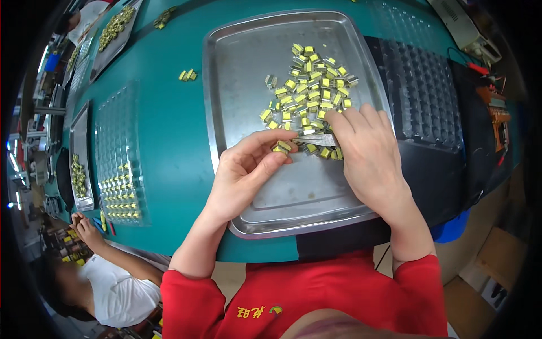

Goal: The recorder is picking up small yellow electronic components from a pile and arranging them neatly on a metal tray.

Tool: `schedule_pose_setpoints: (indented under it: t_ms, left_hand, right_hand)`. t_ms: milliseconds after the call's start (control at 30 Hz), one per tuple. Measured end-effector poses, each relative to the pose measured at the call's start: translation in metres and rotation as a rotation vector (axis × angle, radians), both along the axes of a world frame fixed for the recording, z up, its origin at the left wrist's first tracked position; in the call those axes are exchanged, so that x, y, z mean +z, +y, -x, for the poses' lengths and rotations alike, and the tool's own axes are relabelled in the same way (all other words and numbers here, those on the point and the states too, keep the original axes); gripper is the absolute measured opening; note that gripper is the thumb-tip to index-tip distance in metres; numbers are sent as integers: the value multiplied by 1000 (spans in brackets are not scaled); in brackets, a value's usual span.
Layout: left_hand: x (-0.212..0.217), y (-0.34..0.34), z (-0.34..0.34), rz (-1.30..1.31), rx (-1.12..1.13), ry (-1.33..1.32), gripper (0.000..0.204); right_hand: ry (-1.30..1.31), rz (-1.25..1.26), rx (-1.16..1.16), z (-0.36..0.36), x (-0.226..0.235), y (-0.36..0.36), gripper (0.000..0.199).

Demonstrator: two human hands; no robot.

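Note:
My left hand (248,172) is closed in a pinch around a small transformer (282,147) with yellow tape and metal pins. From the other side my right hand (370,152) grips a pair of silver tweezers (319,139), whose tip points left and meets the left fingertips by the transformer. Both hands are over a shallow metal tray (293,212). A loose heap of similar yellow transformers (310,85) lies on the tray just beyond my hands, and a few sit beneath the tweezers. My right fingers partly cover the heap's near right side.
Left of the tray, a clear plastic blister tray (116,141) holds rows of transformers at its near end. Another clear blister tray (426,93) lies to the right on black matting. Several loose transformers (187,75) rest on the green table (169,169). A co-worker in white (121,288) sits at left.

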State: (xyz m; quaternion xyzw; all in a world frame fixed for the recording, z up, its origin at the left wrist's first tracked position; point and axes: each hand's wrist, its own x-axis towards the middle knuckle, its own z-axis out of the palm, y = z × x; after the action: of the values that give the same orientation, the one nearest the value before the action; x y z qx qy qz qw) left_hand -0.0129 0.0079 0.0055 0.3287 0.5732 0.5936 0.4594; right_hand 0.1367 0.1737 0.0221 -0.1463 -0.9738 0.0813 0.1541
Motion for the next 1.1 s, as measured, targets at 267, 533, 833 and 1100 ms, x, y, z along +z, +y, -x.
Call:
schedule_pose_setpoints:
  t_ms: [267, 533, 833, 1100]
  left_hand:
    - [1, -2, -9, 0, 56, -161, 29]
    - [-2, -2, -9, 38, 60, 22, 28]
    - [0, -2, -10, 37, 40, 110, 29]
    - [0, -2, -13, 35, 59, 144, 35]
  right_hand:
    - [-38, 11, 33, 2, -4, -7, 32]
    - [-8, -96, 33, 4, -7, -7, 21]
    - [-33, -82, 11, 5, -6, -9, 25]
    - [-44, -13, 17, 5, -5, -11, 35]
